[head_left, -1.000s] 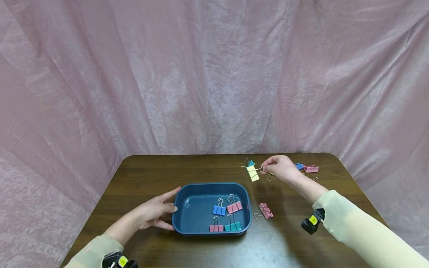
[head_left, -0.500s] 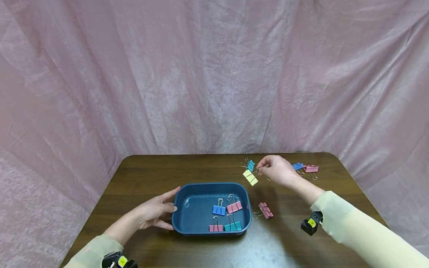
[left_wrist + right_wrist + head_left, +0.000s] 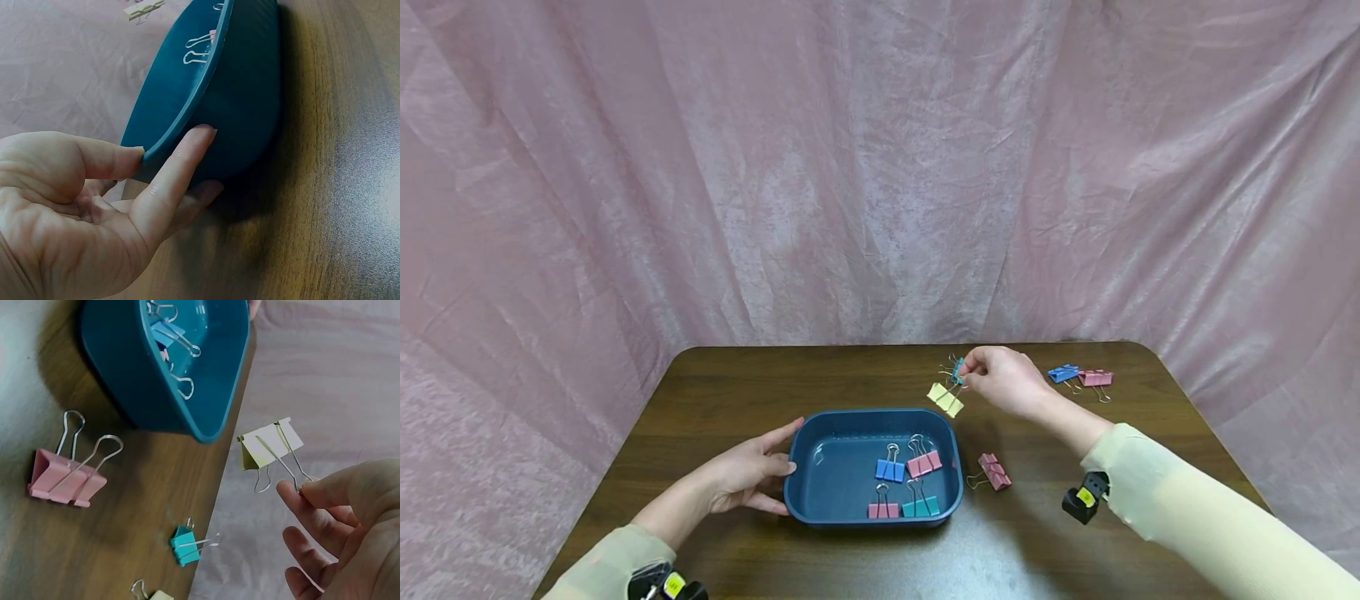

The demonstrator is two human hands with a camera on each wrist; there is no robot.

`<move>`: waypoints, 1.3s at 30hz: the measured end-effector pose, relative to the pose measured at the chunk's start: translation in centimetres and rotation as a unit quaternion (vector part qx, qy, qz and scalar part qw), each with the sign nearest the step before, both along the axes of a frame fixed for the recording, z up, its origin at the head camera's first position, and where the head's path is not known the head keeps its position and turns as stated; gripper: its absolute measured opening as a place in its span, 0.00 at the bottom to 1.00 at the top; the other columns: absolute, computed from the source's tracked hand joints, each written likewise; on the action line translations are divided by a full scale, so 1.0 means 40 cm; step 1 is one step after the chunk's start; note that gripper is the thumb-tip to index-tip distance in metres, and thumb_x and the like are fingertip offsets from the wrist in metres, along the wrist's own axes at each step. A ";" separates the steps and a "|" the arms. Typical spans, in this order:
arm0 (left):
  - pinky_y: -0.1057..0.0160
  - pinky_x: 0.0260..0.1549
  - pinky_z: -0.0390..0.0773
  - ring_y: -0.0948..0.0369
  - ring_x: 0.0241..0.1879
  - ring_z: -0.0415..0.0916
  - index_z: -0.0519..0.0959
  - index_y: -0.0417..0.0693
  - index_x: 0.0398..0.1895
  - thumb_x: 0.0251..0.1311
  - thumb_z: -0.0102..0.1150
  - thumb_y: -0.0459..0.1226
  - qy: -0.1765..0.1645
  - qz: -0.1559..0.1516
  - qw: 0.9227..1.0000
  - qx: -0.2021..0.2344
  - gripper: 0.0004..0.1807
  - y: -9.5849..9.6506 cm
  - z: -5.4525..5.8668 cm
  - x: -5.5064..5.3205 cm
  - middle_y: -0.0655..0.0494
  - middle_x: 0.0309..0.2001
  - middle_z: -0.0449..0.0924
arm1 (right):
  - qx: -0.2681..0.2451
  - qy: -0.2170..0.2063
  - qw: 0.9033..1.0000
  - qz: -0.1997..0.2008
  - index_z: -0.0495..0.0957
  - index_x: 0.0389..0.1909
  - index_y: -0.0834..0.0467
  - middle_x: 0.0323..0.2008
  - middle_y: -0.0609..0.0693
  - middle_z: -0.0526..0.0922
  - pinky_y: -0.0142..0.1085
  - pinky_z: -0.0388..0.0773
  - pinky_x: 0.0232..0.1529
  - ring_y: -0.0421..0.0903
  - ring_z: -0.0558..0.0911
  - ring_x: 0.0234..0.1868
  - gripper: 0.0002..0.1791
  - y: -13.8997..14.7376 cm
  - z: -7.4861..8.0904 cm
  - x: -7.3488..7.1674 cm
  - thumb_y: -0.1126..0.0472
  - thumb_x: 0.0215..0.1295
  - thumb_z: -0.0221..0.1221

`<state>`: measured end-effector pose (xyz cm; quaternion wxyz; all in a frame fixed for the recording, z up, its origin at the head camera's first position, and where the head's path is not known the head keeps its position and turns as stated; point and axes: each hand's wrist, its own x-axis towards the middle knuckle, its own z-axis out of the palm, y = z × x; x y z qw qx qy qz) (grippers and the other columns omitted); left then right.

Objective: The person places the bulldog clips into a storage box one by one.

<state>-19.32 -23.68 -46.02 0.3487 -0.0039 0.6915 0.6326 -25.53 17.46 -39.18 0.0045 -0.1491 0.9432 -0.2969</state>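
Observation:
My right hand [image 3: 1004, 382] pinches a yellow binder clip [image 3: 945, 400] by its wire handles between thumb and fingertips, above the table behind the tray. In the right wrist view, its pale body [image 3: 272, 445] hangs off the fingertips. My left hand [image 3: 748, 475] holds the left end of a blue tray [image 3: 827, 522], thumb at the rim and fingers against the outer wall. Inside the tray lie a blue binder clip [image 3: 890, 471], two pink ones and a green one [image 3: 921, 507], toward its right side.
On the table, a pink binder clip [image 3: 995, 472] lies right of the tray. A teal clip [image 3: 185, 545] lies farther back, beside another yellow clip [image 3: 161, 595]. Blue [image 3: 1063, 373] and pink [image 3: 1096, 378] clips lie together at the back right. Pink curtain [image 3: 880, 167] hangs behind.
My right hand has moved left with the yellow binder clip, now close to the tray's far right corner. The clip has tilted. My left hand and the tray stay put.

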 end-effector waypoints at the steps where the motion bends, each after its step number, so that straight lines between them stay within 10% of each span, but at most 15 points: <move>1: 0.45 0.38 0.87 0.39 0.59 0.77 0.42 0.57 0.85 0.75 0.50 0.30 0.000 0.001 1.000 0.000 0.42 -0.001 -0.001 0.000 0.26 0.72 0.61 | 0.003 0.005 1.000 0.003 0.85 0.37 0.53 0.28 0.43 0.85 0.39 0.74 0.33 0.41 0.79 0.30 0.04 -0.006 0.001 0.000 0.60 0.66 0.63; 39: 0.43 0.38 0.87 0.38 0.57 0.78 0.45 0.57 0.84 0.74 0.50 0.29 0.000 0.013 1.000 -0.006 0.42 0.002 -0.002 -0.001 0.25 0.71 0.61 | 0.000 -0.039 0.981 0.191 0.86 0.35 0.51 0.26 0.36 0.85 0.38 0.76 0.34 0.33 0.80 0.28 0.04 -0.268 -0.047 0.072 0.63 0.68 0.65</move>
